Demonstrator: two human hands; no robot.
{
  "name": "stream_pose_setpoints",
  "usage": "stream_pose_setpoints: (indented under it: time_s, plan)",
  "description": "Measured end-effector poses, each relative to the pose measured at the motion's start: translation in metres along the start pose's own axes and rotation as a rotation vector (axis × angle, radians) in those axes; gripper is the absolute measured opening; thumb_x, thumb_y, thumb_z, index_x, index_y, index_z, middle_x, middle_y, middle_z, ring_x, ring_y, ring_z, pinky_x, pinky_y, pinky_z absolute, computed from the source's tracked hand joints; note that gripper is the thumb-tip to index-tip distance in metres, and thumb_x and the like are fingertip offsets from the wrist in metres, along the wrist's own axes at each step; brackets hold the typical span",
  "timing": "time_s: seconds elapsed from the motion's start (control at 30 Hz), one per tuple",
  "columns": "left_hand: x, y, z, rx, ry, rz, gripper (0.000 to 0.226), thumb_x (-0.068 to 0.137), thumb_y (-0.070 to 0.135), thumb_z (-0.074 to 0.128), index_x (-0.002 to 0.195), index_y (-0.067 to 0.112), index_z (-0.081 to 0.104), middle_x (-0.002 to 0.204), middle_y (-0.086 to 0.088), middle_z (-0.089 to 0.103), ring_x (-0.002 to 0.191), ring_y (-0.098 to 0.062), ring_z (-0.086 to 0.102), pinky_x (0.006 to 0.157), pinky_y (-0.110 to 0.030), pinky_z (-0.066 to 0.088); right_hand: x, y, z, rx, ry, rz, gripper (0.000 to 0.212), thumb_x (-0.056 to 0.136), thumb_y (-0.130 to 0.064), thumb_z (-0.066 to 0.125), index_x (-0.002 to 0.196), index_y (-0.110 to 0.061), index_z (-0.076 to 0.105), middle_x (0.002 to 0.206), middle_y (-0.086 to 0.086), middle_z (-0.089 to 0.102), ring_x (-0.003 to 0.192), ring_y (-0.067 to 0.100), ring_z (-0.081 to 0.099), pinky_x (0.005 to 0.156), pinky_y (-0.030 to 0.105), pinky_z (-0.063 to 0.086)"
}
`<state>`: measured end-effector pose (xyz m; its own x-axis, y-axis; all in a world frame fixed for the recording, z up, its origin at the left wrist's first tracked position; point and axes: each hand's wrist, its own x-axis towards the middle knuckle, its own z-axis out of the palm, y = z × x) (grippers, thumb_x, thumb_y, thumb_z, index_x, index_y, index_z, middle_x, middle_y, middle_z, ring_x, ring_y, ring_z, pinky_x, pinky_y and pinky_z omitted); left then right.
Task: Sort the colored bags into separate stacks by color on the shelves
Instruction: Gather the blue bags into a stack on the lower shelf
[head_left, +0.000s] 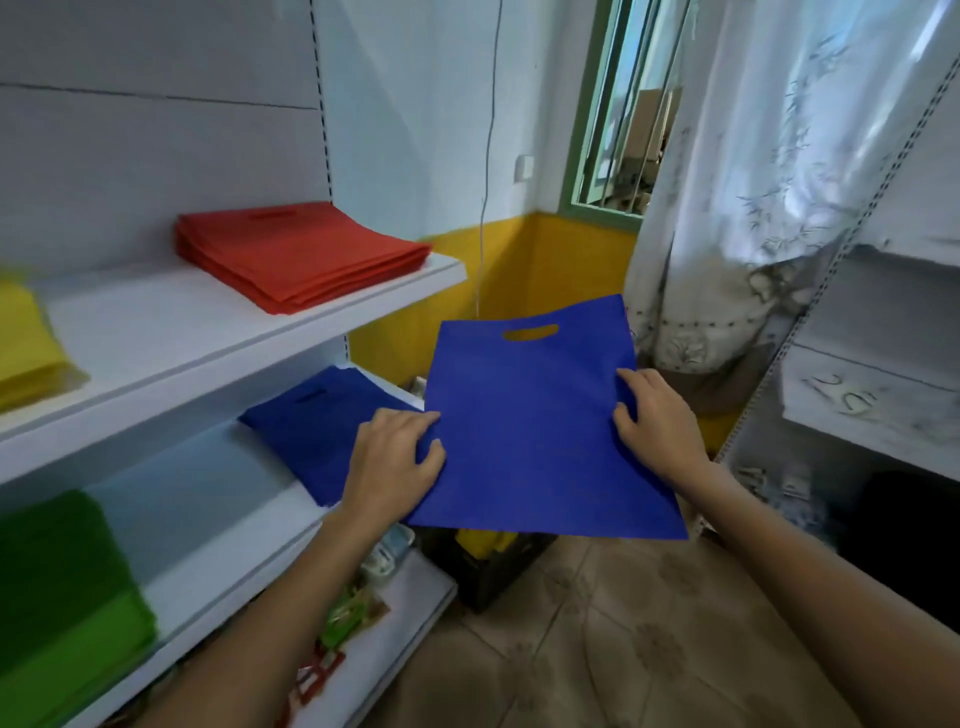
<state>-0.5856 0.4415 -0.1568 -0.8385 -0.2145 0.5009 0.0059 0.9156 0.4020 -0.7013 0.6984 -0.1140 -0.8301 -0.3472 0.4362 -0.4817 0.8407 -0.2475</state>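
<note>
Left hand (395, 457) and right hand (657, 421) each pinch a side edge of a flat blue bag (530, 431), held over a black crate (498, 571), just beside the blue stack (311, 431); red stack (301, 254) lies one shelf higher, yellow stack (26, 343) and green stack (57, 597) further left

One head-worn view looks forward and down, close over shelves (249, 332) and floor (649, 649).
</note>
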Motion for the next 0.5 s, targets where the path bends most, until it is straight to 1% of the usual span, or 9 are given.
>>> stream_pose_setpoints:
  time_s: [0.1, 0.17, 0.3, 0.4, 0.43, 0.5]
  plan:
    - [0.008, -0.001, 0.038, 0.024, -0.087, -0.022, 0.053, 0.078, 0.038, 0.040, 0.119, 0.011, 0.061, 0.112, -0.002, 0.065, 0.105, -0.024, 0.053, 0.088, -0.037, 0.038, 0.016, 0.028, 0.024, -0.010, -0.068, 0.010, 0.045, 0.092, -0.015, 0.048, 0.135, -0.004, 0.041, 0.129, 0.011, 0.049, 0.112, 0.025, 0.052, 0.087, 0.033, 0.045]
    - [0.016, -0.012, 0.054, 0.036, -0.116, -0.074, 0.055, 0.078, 0.039, 0.038, 0.121, 0.012, 0.060, 0.114, -0.002, 0.064, 0.106, -0.024, 0.052, 0.090, -0.037, 0.037, 0.031, 0.033, 0.047, -0.005, -0.120, 0.005, 0.046, 0.093, -0.016, 0.047, 0.136, -0.005, 0.039, 0.130, 0.011, 0.048, 0.113, 0.024, 0.051, 0.088, 0.032, 0.044]
    - [0.025, -0.050, 0.076, 0.071, -0.134, -0.215, 0.058, 0.079, 0.042, 0.035, 0.122, 0.012, 0.059, 0.114, -0.002, 0.064, 0.107, -0.023, 0.051, 0.092, -0.036, 0.036, 0.077, 0.021, 0.108, 0.010, -0.229, -0.062, 0.048, 0.094, -0.021, 0.045, 0.139, -0.008, 0.035, 0.135, 0.007, 0.043, 0.118, 0.021, 0.048, 0.094, 0.031, 0.042]
    - [0.033, -0.094, 0.091, 0.085, -0.112, -0.314, 0.069, 0.076, 0.049, 0.025, 0.121, 0.010, 0.059, 0.113, -0.005, 0.065, 0.105, -0.025, 0.052, 0.092, -0.036, 0.037, 0.122, -0.003, 0.164, 0.040, -0.295, -0.150, 0.049, 0.095, -0.022, 0.044, 0.140, -0.008, 0.033, 0.135, 0.008, 0.042, 0.118, 0.022, 0.047, 0.095, 0.033, 0.042]
    - [0.035, -0.110, 0.093, 0.090, -0.115, -0.360, 0.067, 0.077, 0.048, 0.028, 0.122, 0.010, 0.059, 0.114, -0.006, 0.065, 0.106, -0.026, 0.052, 0.093, -0.036, 0.038, 0.135, -0.013, 0.183, 0.059, -0.331, -0.168, 0.049, 0.095, -0.022, 0.044, 0.141, -0.007, 0.033, 0.135, 0.008, 0.042, 0.119, 0.022, 0.047, 0.095, 0.033, 0.042]
    - [0.045, -0.139, 0.097, 0.102, -0.108, -0.446, 0.056, 0.080, 0.038, 0.037, 0.123, 0.007, 0.058, 0.114, -0.009, 0.064, 0.106, -0.029, 0.052, 0.093, -0.036, 0.039, 0.164, -0.033, 0.223, 0.073, -0.391, -0.232, 0.048, 0.095, -0.020, 0.043, 0.140, -0.007, 0.033, 0.135, 0.009, 0.041, 0.119, 0.024, 0.046, 0.096, 0.034, 0.041]
